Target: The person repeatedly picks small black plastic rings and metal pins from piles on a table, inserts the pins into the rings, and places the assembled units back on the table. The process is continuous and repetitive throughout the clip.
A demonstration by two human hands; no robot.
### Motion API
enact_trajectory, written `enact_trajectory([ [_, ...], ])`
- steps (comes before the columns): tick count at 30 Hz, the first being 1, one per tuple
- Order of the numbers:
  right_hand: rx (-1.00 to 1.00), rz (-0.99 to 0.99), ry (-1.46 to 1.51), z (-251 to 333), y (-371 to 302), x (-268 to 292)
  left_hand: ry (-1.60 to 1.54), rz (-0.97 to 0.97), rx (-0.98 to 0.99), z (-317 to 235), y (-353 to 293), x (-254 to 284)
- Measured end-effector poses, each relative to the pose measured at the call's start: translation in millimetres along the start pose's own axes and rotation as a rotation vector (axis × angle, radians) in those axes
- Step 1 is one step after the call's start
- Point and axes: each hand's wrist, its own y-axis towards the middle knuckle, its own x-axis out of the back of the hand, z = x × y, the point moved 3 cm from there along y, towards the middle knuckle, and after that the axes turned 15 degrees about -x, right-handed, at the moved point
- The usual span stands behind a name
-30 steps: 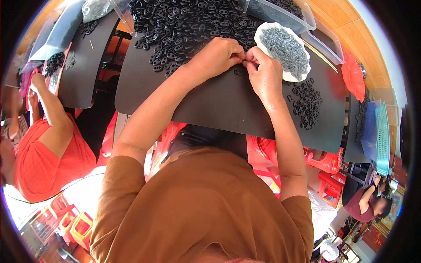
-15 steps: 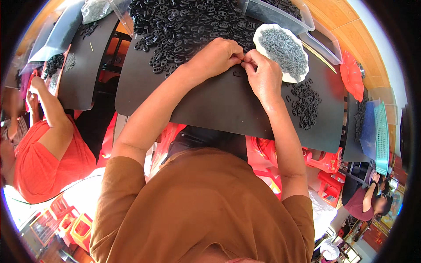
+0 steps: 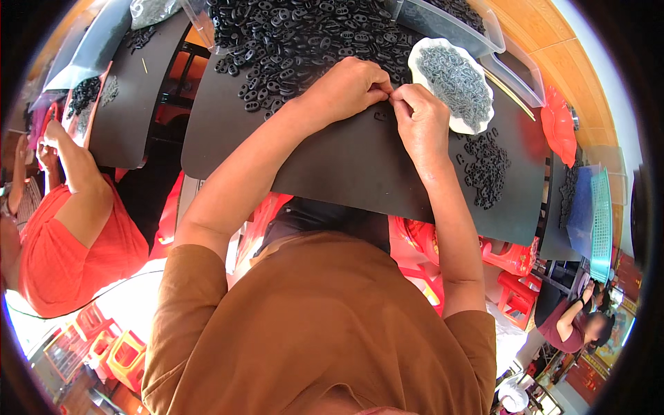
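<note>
My left hand point(image 3: 354, 88) and my right hand point(image 3: 420, 121) meet fingertip to fingertip above the dark table point(image 3: 332, 169). Thumb and fingers are pinched on both; whatever sits between them is too small and covered to name. Just beyond my left hand spreads a big heap of black oval pieces with two holes point(image 3: 297, 41). A small black hook-shaped piece point(image 3: 380, 116) lies on the table under my fingers. Right of my right hand stands a white scalloped bowl point(image 3: 465, 128), full of small grey, shiny pieces point(image 3: 453, 79). Nearer me is a small pile of black clip-like pieces point(image 3: 487, 173).
Clear plastic bins point(image 3: 449, 28) stand at the table's far side, with thin sticks point(image 3: 508, 86) beside them. A red dish point(image 3: 557, 124) and a turquoise basket point(image 3: 600, 221) are to the right. At the left, a person in red point(image 3: 83, 235) sits by another table.
The view has shifted slightly, so the table and bowl appear a little farther right. My hands stay pinched together, with the fingers turned slightly.
</note>
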Motion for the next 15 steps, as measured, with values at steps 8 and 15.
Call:
enact_trajectory([
  [8, 0.034, 0.004, 0.034, -4.6, 1.3, -6.5, 0.015, 0.006, -0.011, -1.6, 2.5, 0.3],
  [15, 0.041, -0.006, 0.054, -7.3, -1.1, -9.2, 0.042, 0.016, -0.056, -0.8, 2.4, -2.8],
])
